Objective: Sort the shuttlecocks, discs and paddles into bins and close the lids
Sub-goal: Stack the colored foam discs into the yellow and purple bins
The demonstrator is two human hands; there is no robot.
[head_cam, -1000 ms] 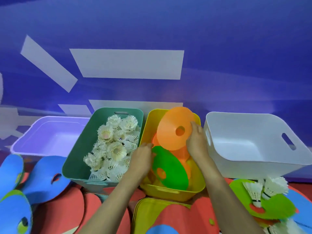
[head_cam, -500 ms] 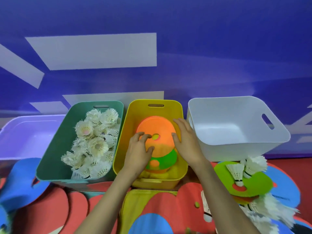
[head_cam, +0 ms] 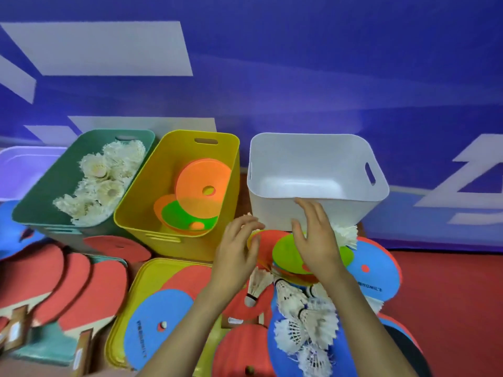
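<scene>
Left hand (head_cam: 236, 257): fingers loosely curved, tips right at the near edge of the disc stack (head_cam: 268, 240). It's blurred there, so whether it pinches a rim or only hovers, I cannot tell.
Right hand (head_cam: 317, 240): spread wide, fingers straight, palm down over the top green disc (head_cam: 285, 257), nothing in its grasp.
Disc stack: red and orange discs under that green one, lying just in front of the white bin (head_cam: 272, 210), between the two hands.
Yellow bin (head_cam: 136, 213): lid off, and a big orange disc (head_cam: 201, 183) leans toward its far right wall, overlapping a lower green disc (head_cam: 185, 216).
Green bin (head_cam: 38, 202): open and heaped with white shuttlecocks (head_cam: 103, 183).
Purple bin (head_cam: 21, 170): far left, cut off by the frame.
Loose shuttlecocks (head_cam: 299, 317): a cluster below the right wrist, lying on a blue paddle (head_cam: 273, 352).
Stray shuttlecock (head_cam: 345, 235): poking out beside the right hand, by the white bin's front wall.
Red paddles (head_cam: 81, 289): fanned out at left.
Yellow lid (head_cam: 141, 278): flat in front of the yellow bin, with paddles on it.
</scene>
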